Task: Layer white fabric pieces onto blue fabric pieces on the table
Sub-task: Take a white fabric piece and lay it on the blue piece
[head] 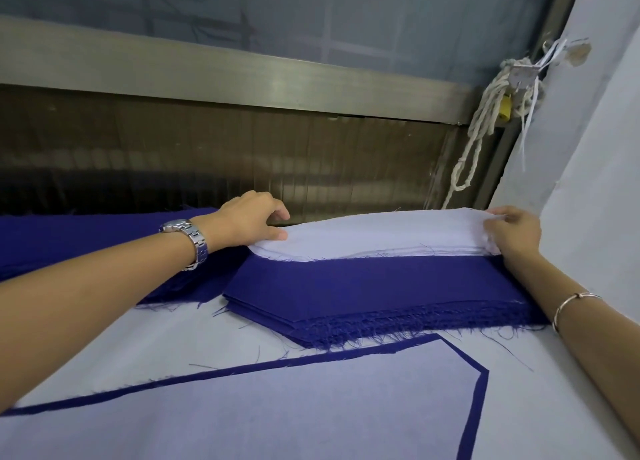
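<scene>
A stack of white fabric pieces (pixel 377 234) lies at the far edge of the table, partly over a stack of blue fabric pieces (pixel 374 293) with frayed edges. My left hand (pixel 249 222), with a metal watch on its wrist, pinches the left end of the top white piece. At the stack's right end my right hand (pixel 516 234) pinches the same white piece, and that end is lifted a little. Nearer to me a white piece (pixel 311 407) lies flat on a blue piece (pixel 481 400), whose edge shows as a thin border.
More blue fabric (pixel 86 241) lies at the far left. The table is covered with white cloth (pixel 145 342). A window frame (pixel 207 71) runs behind the table, a white wall (pixel 595 148) stands at right, and knotted cord (pixel 485 127) hangs in the corner.
</scene>
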Demonstrator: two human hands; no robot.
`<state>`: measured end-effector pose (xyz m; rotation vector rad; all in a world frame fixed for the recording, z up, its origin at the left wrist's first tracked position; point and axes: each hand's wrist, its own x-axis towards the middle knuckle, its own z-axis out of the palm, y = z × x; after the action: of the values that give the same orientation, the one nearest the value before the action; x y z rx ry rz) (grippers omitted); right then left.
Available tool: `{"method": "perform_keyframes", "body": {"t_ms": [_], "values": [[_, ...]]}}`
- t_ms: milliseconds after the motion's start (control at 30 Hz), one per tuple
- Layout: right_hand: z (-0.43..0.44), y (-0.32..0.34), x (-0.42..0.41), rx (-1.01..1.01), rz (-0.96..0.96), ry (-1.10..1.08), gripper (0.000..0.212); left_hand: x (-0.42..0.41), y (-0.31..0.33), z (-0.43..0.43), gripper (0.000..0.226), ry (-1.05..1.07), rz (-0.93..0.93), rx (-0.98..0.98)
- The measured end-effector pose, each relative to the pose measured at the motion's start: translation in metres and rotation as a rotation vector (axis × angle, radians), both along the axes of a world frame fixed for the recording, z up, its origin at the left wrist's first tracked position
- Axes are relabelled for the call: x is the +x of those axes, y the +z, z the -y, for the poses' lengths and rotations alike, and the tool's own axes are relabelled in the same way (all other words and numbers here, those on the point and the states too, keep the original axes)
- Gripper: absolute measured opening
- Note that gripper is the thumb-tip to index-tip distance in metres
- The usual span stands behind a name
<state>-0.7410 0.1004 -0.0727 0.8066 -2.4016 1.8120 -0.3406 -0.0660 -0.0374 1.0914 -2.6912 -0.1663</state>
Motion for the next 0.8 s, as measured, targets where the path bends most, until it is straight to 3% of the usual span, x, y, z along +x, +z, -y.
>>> {"method": "perform_keyframes", "body": {"t_ms": [133,367,600,800], "values": [[0.001,-0.001,-0.004,-0.093,0.062,-0.005,0.014,0.000,0.001,-0.002,0.028,-0.034,-0.001,0.042],[-0.003,0.004,0.001,-0.149,0.088,-0.022,0.009,0.007,0.002,-0.017,0.016,-0.011,-0.185,-0.188],[-0.017,0.025,0.021,-0.188,0.031,0.030,0.012,0.033,0.020,-0.033,0.013,-0.056,-0.558,-0.012],[-0.037,0.042,0.046,-0.168,0.012,0.185,0.009,0.080,0.032,-0.051,0.021,-0.042,-0.659,0.115]]}}
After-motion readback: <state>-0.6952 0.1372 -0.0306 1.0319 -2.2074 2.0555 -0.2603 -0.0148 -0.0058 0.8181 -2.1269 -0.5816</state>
